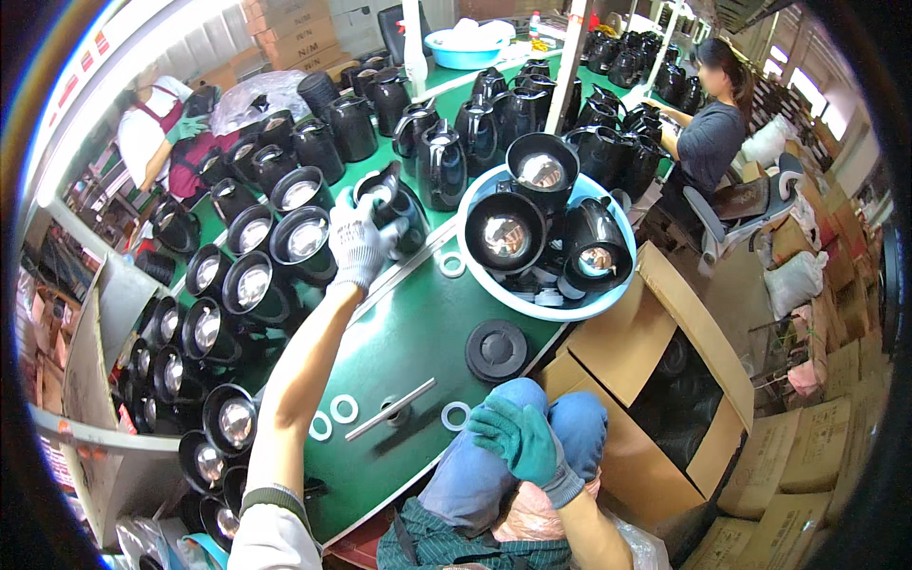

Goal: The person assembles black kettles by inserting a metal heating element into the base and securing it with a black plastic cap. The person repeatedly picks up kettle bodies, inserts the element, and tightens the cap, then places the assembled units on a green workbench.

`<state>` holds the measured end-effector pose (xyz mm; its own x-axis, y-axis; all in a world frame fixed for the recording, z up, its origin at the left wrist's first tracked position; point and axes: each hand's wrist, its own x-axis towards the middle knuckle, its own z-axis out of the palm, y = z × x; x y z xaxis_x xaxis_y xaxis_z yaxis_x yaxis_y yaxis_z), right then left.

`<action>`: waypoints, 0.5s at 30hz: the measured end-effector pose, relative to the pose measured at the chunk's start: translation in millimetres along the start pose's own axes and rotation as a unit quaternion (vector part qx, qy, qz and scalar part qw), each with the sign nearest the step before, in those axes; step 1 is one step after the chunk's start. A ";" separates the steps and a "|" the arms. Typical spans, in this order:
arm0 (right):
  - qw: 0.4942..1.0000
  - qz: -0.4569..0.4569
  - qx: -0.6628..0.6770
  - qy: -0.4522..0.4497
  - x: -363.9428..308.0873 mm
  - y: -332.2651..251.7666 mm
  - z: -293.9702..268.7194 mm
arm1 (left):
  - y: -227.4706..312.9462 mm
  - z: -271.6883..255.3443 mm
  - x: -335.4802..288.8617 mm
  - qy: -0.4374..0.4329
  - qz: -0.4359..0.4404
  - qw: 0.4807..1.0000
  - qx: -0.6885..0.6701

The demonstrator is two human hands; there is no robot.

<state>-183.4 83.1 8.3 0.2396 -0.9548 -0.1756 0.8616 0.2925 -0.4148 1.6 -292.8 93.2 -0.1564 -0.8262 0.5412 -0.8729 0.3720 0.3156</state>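
My left hand (357,249), in a white-grey glove, reaches far across the green bench and grips a black jug (407,211). This jug leans over, and its shiny inside shows at the mouth. My right hand (521,443), in a green glove, lies over my knee with its fingers loosely stretched and nothing in it. Left of the jug stand several black jug bodies (302,237) with shiny metal linings. In front of me on the bench lie a round black base part (496,350), a metal rod (390,409) and white rings (344,408).
A light-blue basin (467,256) full of black jugs stands at the bench's right edge. Below it is an open cardboard box (627,351) holding dark parts. Finished-looking jugs (442,166) crowd the far side. Two people work nearby, one far left, one far right.
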 end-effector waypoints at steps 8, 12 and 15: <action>1.000 0.001 0.018 -0.024 11.3 -5.3 -2.5 | -8.1 46.4 52.7 -0.060 -0.033 0.990 0.123; 1.000 0.008 0.012 -0.006 5.7 -16.0 16.6 | 10.4 25.8 3.1 0.007 0.165 0.986 -0.032; 0.830 -0.100 -0.520 0.176 7.7 -64.0 28.3 | 41.6 2.7 -62.1 -0.072 0.212 0.958 -0.178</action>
<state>-224.0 55.6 58.8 -0.1647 -0.9689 -0.1847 -0.0279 0.1917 -0.9811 -26.2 -227.1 70.7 -0.5459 -0.6096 0.5748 -0.5089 0.7862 0.3505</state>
